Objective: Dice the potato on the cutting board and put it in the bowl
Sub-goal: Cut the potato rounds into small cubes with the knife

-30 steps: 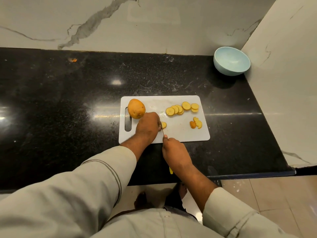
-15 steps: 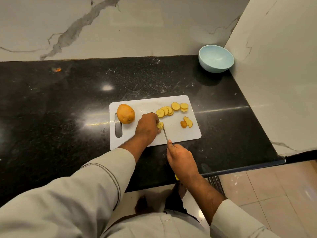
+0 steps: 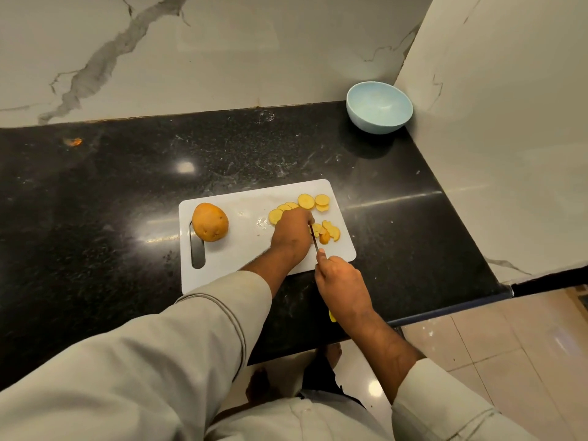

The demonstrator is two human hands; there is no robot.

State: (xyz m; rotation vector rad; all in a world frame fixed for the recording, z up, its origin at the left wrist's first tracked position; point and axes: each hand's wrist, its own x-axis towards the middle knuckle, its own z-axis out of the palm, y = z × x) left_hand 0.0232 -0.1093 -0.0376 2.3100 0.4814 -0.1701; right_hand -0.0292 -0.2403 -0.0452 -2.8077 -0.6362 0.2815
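We can't see what the left hand [image 3: 292, 232] has under its fingers, it covers some potato slices [image 3: 306, 201]. The right hand [image 3: 342, 286] hides most of the knife [image 3: 314, 240] handle.

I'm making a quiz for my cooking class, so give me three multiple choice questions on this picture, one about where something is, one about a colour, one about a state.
1. Where on the cutting board is the whole potato?
A. Left end, by the handle slot
B. Right end
C. Off the board

2. What colour is the bowl?
A. Red
B. Light blue
C. Black

3. What does the right hand hold?
A. Nothing
B. A spoon
C. The knife

Key: 1 A, it sits beside the slot. 2 B, pale blue in the corner. 3 C, fingers wrap the handle, blade over the slices.
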